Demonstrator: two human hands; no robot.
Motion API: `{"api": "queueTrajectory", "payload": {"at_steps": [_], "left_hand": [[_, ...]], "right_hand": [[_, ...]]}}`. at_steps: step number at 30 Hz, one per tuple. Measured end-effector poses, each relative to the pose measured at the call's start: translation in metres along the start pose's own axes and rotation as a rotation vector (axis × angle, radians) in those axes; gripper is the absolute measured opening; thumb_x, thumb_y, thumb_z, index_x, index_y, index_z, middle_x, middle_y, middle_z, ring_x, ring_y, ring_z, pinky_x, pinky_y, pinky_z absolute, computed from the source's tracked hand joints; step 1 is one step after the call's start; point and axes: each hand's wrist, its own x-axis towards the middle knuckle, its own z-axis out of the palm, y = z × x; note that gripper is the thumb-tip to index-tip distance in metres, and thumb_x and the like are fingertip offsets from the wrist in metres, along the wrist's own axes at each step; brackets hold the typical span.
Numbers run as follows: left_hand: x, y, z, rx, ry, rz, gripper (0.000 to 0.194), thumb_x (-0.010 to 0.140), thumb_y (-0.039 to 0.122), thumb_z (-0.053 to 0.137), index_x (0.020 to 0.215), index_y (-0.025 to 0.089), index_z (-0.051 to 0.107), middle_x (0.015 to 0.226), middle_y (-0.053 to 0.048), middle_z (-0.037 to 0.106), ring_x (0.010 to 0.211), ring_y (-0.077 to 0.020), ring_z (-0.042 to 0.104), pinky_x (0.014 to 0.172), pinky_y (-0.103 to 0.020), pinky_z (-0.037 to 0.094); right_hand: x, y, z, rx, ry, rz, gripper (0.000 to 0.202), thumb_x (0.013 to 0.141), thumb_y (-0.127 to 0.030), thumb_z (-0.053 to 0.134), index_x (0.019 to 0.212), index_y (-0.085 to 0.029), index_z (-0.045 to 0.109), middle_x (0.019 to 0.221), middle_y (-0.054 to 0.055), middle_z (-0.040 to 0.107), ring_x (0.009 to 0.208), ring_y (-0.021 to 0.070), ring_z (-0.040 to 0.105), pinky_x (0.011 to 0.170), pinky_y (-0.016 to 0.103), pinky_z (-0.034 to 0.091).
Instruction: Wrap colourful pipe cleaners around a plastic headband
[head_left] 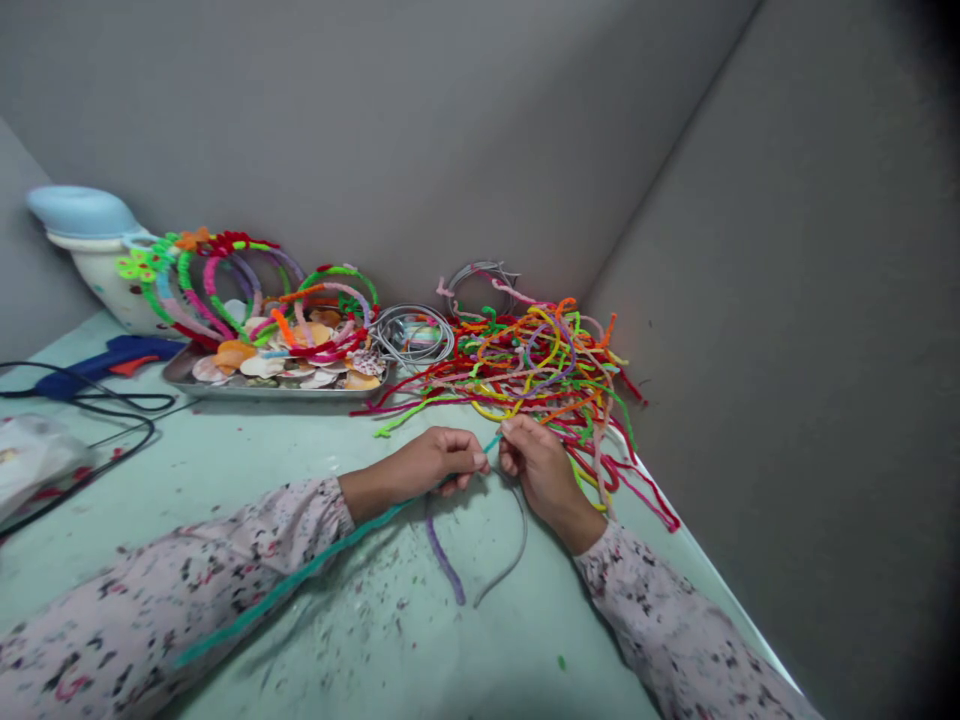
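Note:
My left hand (442,460) is closed in a pinch on a teal pipe cleaner (300,575), whose long tail trails down to the lower left over my sleeve. The short end of it shows between my hands, and the fingertips of my right hand (536,460) pinch it there. Below my hands hangs a thin curved headband. One leg, the purple-wrapped leg (444,555), is fuzzy; the other, a bare grey leg (519,545), is smooth. The top of the headband is hidden behind my fingers, so which fingers grip it is not visible.
Behind my hands lies a tangled heap of colourful pipe cleaners (540,360). Coiled grey headbands (412,335) sit beside a metal tray (285,392) of shells and wrapped headbands. A blue glue gun (112,362) with a black cord, a plastic bag (37,460) and a blue-lidded container (105,250) are left.

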Motion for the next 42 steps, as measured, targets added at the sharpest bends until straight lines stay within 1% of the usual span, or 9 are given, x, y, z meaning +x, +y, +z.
{"api": "queueTrajectory", "payload": {"at_steps": [2,7,12,21,28,31,35,38,42], "left_hand": [[0.000,-0.001,0.000,-0.009,-0.001,-0.002,0.032,0.079,0.044,0.060,0.083,0.012,0.058,0.058,0.004,0.052,0.041,-0.0043,0.042,0.039,-0.016,0.027],[0.001,-0.005,-0.002,-0.062,-0.021,-0.011,0.037,0.080,0.046,0.057,0.092,0.011,0.059,0.065,0.002,0.055,0.044,-0.0045,0.045,0.039,-0.016,0.029],[0.002,-0.007,-0.002,-0.046,-0.005,-0.027,0.032,0.079,0.043,0.060,0.087,0.012,0.058,0.061,0.003,0.054,0.043,-0.0040,0.044,0.039,-0.016,0.028],[0.003,-0.007,-0.003,-0.038,-0.017,-0.025,0.028,0.079,0.040,0.059,0.086,0.013,0.058,0.058,0.004,0.054,0.041,-0.0041,0.044,0.038,-0.016,0.027],[0.003,-0.007,0.000,-0.065,0.042,-0.020,0.030,0.077,0.043,0.060,0.081,0.013,0.056,0.057,0.004,0.053,0.038,-0.0036,0.042,0.037,-0.015,0.028],[0.004,-0.007,-0.001,-0.073,0.064,-0.031,0.031,0.076,0.044,0.061,0.079,0.014,0.056,0.056,0.004,0.054,0.038,-0.0038,0.043,0.036,-0.015,0.027],[0.005,-0.006,-0.001,-0.078,0.081,-0.039,0.030,0.075,0.043,0.061,0.078,0.015,0.055,0.055,0.004,0.054,0.037,-0.0043,0.043,0.036,-0.016,0.029],[0.004,-0.006,-0.001,-0.074,0.090,-0.044,0.028,0.076,0.042,0.061,0.079,0.015,0.055,0.056,0.004,0.055,0.038,-0.0043,0.044,0.037,-0.016,0.030],[0.004,-0.007,-0.001,-0.045,0.075,-0.027,0.029,0.077,0.043,0.060,0.078,0.015,0.054,0.056,0.004,0.055,0.039,-0.0040,0.043,0.038,-0.015,0.030]], "right_hand": [[0.002,-0.003,-0.002,0.030,0.015,0.003,0.021,0.080,-0.037,0.061,0.072,-0.019,0.055,0.055,-0.006,0.053,0.044,0.0065,0.045,0.042,0.017,0.034],[0.005,-0.004,-0.007,0.096,0.152,-0.060,0.023,0.079,-0.041,0.062,0.074,-0.020,0.053,0.055,-0.006,0.054,0.043,0.0073,0.045,0.040,0.018,0.035],[0.006,0.000,-0.009,0.083,0.162,-0.074,0.024,0.079,-0.040,0.062,0.072,-0.020,0.053,0.054,-0.006,0.053,0.042,0.0070,0.045,0.039,0.018,0.035],[0.005,0.003,-0.007,0.091,0.166,-0.088,0.025,0.080,-0.041,0.062,0.070,-0.020,0.053,0.052,-0.006,0.052,0.042,0.0071,0.043,0.039,0.018,0.034],[0.007,0.002,-0.009,0.077,0.130,-0.056,0.028,0.081,-0.045,0.060,0.072,-0.020,0.053,0.053,-0.005,0.052,0.042,0.0080,0.043,0.037,0.019,0.034],[0.006,0.001,-0.008,0.051,0.096,-0.065,0.027,0.083,-0.046,0.059,0.076,-0.021,0.055,0.055,-0.005,0.053,0.044,0.0081,0.044,0.040,0.018,0.035],[-0.001,-0.002,-0.003,-0.067,-0.001,-0.084,0.025,0.085,-0.044,0.056,0.077,-0.021,0.057,0.059,-0.004,0.055,0.048,0.0086,0.048,0.046,0.020,0.036],[-0.005,-0.006,0.000,-0.158,-0.023,-0.092,0.023,0.085,-0.044,0.058,0.083,-0.021,0.061,0.061,-0.004,0.057,0.051,0.0099,0.049,0.049,0.022,0.037],[-0.006,-0.003,0.000,-0.178,0.001,-0.083,0.029,0.087,-0.043,0.055,0.072,-0.019,0.058,0.053,-0.004,0.053,0.048,0.0094,0.045,0.048,0.022,0.035]]}}
